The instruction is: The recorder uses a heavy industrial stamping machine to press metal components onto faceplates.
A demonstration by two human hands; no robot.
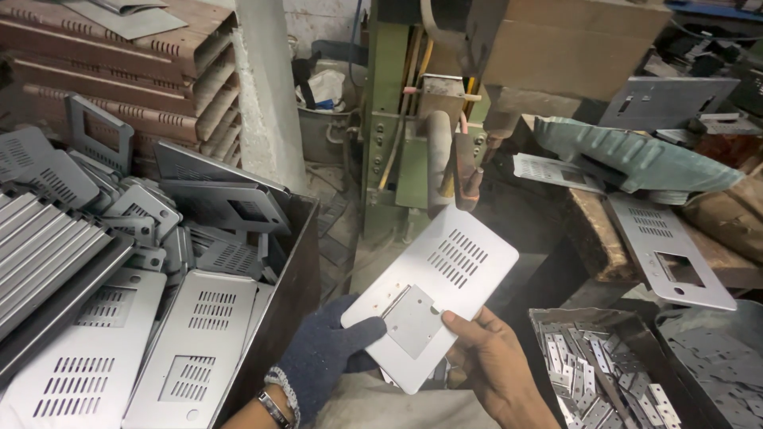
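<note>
Head view, looking down: left hand [322, 357], in a dark blue knit glove, closed on the lower left corner of a flat grey metal panel [433, 290], thumb lying across its face. Right hand [493, 361], bare, gripping the same panel at its lower right edge, fingertips pressed on top beside a small square plate [412, 320] lying flat against the panel. Panel held tilted in mid-air between both hands, rounded corners, a block of slotted vents near its upper end, that end just under the electrode tip of a green spot-welding machine [405, 135]. Left of the hands, a dark metal bin [290, 270] heaped with similar vented panels [199, 342]. Lower right, a tray [548, 318] full of small perforated metal brackets [592, 373]. Further right, a worn wooden bench [596, 238] bearing another vented panel with a rectangular cutout [668, 250]. Upper left, stacked brown sheet-metal covers [119, 71].
</note>
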